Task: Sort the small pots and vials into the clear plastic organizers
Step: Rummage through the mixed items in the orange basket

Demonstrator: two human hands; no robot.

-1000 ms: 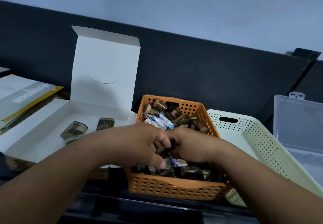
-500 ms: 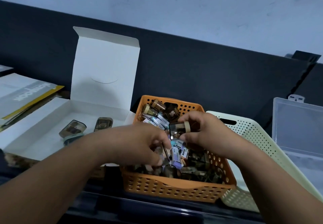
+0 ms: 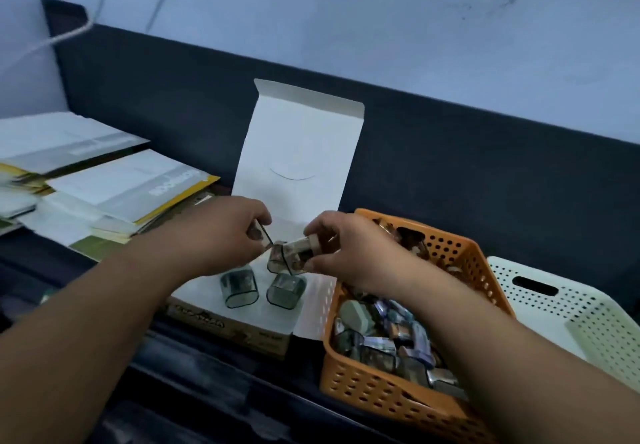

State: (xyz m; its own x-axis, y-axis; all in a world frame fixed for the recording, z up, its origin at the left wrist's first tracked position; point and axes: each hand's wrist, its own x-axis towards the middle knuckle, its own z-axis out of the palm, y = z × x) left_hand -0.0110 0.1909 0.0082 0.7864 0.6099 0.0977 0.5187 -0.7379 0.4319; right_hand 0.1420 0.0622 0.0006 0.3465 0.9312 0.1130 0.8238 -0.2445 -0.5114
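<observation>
vial (image 3: 292,254) tilted, pinched between raised hands (image 3: 298,239)

Paper stack (image 3: 104,184) at left, on dark desk (image 3: 207,391). White cable (image 3: 52,40) hangs on pale wall (image 3: 381,11). Dark panel (image 3: 485,173) runs along the desk's back edge.

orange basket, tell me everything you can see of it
The orange basket is a rectangular plastic bin with walls perforated by rows of round holes and a smooth rolled rim. It sits upright on the dark surface, right of the open white box and touching the cream perforated basket on its other side. It is heaped with small pots and vials, some clear, some brownish. The right hand's forearm passes over its near corner.
</observation>
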